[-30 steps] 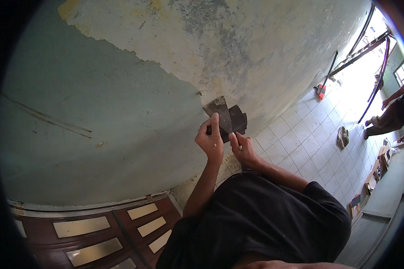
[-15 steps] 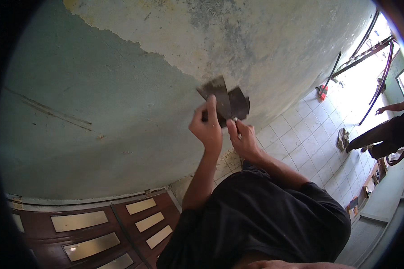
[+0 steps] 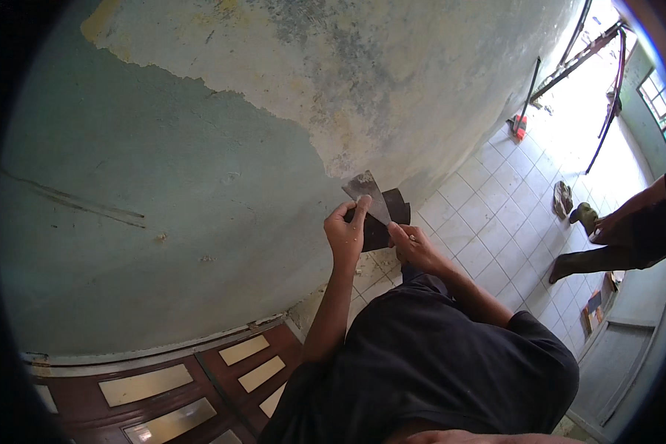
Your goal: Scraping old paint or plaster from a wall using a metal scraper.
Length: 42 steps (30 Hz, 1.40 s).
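Note:
A putty knife (image 3: pixel 370 194) with a broad, grimy metal blade narrows toward my right hand (image 3: pixel 419 251), whose closed fingers grip its handle end. My left hand (image 3: pixel 344 233) is closed too, its thumb pressed on the blade near the wide edge. Behind the blade are dark flat pieces (image 3: pixel 397 211) with stepped edges, apparently held by the left fingers; their exact kind is hard to make out. Both hands are in front of the wall (image 3: pixel 266 170), where green paint (image 3: pixel 163 148) ends in a ragged line below a bare, stained patch (image 3: pixel 296 66).
Brown doors (image 3: pixel 192 385) with pale panels lie at lower left. White floor tiles (image 3: pixel 496 214) stretch right, with a crumpled cloth-like item (image 3: pixel 562 198), a red object (image 3: pixel 520 127) and dark poles (image 3: pixel 607 126). Another person's legs (image 3: pixel 607 251) are at the right edge.
Both hands and the putty knife sit lower in view, with the blade turned. The view has shifted slightly. The other person now bends, a hand near a raised foot.

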Each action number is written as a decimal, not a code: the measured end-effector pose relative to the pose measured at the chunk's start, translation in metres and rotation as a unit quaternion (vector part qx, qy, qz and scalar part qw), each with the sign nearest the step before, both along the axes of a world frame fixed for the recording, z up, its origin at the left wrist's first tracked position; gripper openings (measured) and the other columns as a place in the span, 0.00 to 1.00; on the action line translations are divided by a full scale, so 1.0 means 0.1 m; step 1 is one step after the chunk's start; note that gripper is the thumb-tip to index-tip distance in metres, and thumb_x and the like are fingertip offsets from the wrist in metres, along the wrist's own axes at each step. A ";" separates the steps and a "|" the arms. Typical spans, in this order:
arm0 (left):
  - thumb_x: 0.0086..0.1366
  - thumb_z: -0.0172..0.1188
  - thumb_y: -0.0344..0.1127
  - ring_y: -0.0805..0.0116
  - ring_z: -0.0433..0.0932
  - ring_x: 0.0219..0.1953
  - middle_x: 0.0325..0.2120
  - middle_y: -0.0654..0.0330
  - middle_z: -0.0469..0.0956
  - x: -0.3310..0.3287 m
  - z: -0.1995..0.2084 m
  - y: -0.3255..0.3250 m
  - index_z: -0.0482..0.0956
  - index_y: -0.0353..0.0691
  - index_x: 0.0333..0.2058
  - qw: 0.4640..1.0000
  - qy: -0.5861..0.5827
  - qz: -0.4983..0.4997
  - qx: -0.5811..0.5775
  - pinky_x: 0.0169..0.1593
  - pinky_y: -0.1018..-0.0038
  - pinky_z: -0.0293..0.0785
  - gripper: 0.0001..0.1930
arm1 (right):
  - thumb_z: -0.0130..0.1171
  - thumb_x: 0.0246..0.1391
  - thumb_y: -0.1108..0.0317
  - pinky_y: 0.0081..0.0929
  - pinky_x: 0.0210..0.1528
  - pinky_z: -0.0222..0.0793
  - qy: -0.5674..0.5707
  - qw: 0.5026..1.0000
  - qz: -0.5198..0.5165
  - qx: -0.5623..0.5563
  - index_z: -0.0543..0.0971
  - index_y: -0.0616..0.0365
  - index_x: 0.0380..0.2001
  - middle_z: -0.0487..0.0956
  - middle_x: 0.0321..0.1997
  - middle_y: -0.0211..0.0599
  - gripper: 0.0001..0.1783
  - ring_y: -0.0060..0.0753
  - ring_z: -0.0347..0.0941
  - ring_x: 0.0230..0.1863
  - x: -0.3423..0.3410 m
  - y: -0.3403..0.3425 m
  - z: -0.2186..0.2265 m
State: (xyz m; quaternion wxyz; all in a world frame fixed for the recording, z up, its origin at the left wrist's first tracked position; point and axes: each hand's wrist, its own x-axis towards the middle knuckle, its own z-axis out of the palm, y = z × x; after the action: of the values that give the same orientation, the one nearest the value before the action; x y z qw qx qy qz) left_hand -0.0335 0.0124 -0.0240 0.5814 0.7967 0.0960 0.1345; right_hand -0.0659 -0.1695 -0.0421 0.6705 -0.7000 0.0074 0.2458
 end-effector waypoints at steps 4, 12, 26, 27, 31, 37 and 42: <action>0.67 0.70 0.45 0.78 0.68 0.24 0.18 0.65 0.77 -0.06 -0.29 0.07 0.82 0.28 0.27 0.999 0.030 -0.034 -0.017 0.30 0.73 0.66 0.21 | 0.52 0.70 0.45 0.27 0.24 0.67 0.014 0.996 0.048 -0.072 0.76 0.63 0.32 0.73 0.18 0.31 0.28 0.23 0.71 0.21 0.00 -0.23 0.23; 0.66 0.69 0.49 0.71 0.82 0.32 0.29 0.55 0.87 -0.01 -0.78 0.13 0.87 0.30 0.37 0.995 0.070 0.027 0.068 0.41 0.73 0.76 0.22 | 0.66 0.57 0.63 0.39 0.39 0.77 -0.176 0.936 0.142 -0.271 0.82 0.64 0.39 0.84 0.30 0.49 0.14 0.48 0.83 0.34 0.54 -0.85 0.35; 0.67 0.67 0.30 0.69 0.81 0.47 0.47 0.55 0.83 0.11 -1.36 -0.32 0.80 0.30 0.54 0.956 0.158 0.024 -0.247 0.53 0.74 0.75 0.18 | 0.47 0.66 0.65 0.55 0.47 0.72 -0.250 0.914 0.235 -0.217 0.78 0.67 0.39 0.81 0.36 0.61 0.16 0.66 0.78 0.41 1.26 -0.85 -0.05; 0.68 0.66 0.29 0.69 0.81 0.47 0.48 0.56 0.83 0.10 -1.28 -0.33 0.79 0.30 0.55 0.951 0.164 0.052 -0.258 0.53 0.75 0.75 0.18 | 0.47 0.66 0.65 0.55 0.47 0.72 -0.249 0.914 0.239 -0.214 0.78 0.67 0.39 0.81 0.36 0.61 0.16 0.66 0.78 0.41 1.31 -0.81 -0.02; 0.69 0.64 0.29 0.70 0.80 0.48 0.49 0.56 0.82 0.11 -1.00 -0.35 0.80 0.31 0.55 0.964 0.121 0.087 -0.220 0.54 0.76 0.74 0.17 | 0.51 0.63 0.67 0.50 0.44 0.73 -0.254 0.934 0.190 -0.165 0.81 0.67 0.48 0.82 0.33 0.59 0.17 0.62 0.80 0.38 1.35 -0.68 0.22; 0.73 0.61 0.32 0.77 0.77 0.45 0.44 0.60 0.83 0.29 -0.67 -0.46 0.83 0.30 0.51 0.970 0.078 0.091 -0.212 0.51 0.80 0.73 0.13 | 0.56 0.61 0.68 0.46 0.37 0.74 -0.259 0.941 0.151 -0.160 0.83 0.66 0.45 0.81 0.28 0.57 0.15 0.58 0.80 0.31 1.32 -0.67 0.67; 0.72 0.63 0.35 0.82 0.73 0.33 0.32 0.67 0.82 0.39 -0.46 -0.65 0.85 0.30 0.44 0.947 0.084 0.108 -0.292 0.39 0.82 0.70 0.13 | 0.57 0.61 0.70 0.41 0.33 0.74 -0.304 0.933 0.120 -0.152 0.83 0.67 0.46 0.81 0.26 0.57 0.15 0.52 0.81 0.26 1.31 -0.63 0.67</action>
State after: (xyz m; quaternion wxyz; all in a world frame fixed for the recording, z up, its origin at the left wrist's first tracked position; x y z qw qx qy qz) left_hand 0.0055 -0.0527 -0.0697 0.7602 0.5857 0.2648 0.0948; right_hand 0.0651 -0.2326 0.0250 0.4916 -0.8304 -0.2442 0.0957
